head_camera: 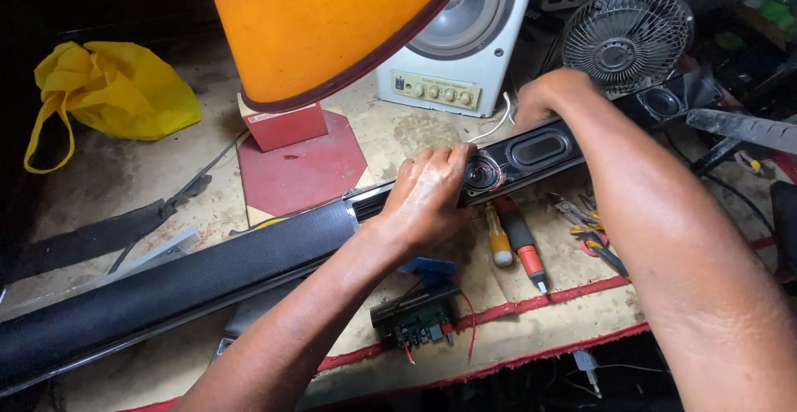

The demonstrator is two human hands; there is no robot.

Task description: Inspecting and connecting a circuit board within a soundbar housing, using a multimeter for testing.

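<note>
A long black soundbar lies slantwise across the workbench. Its mesh grille covers the left half; the right half is bare and shows a small round speaker and an oval driver. My left hand grips the bar's body just left of the round speaker, fingers curled over the top edge. My right hand rests on the bar's top behind the oval driver, its fingers hidden behind the bar.
An orange lamp shade hangs over a red base. Behind stand a white speaker box and a small fan. Screwdrivers, pliers, a circuit board and a yellow bag lie around.
</note>
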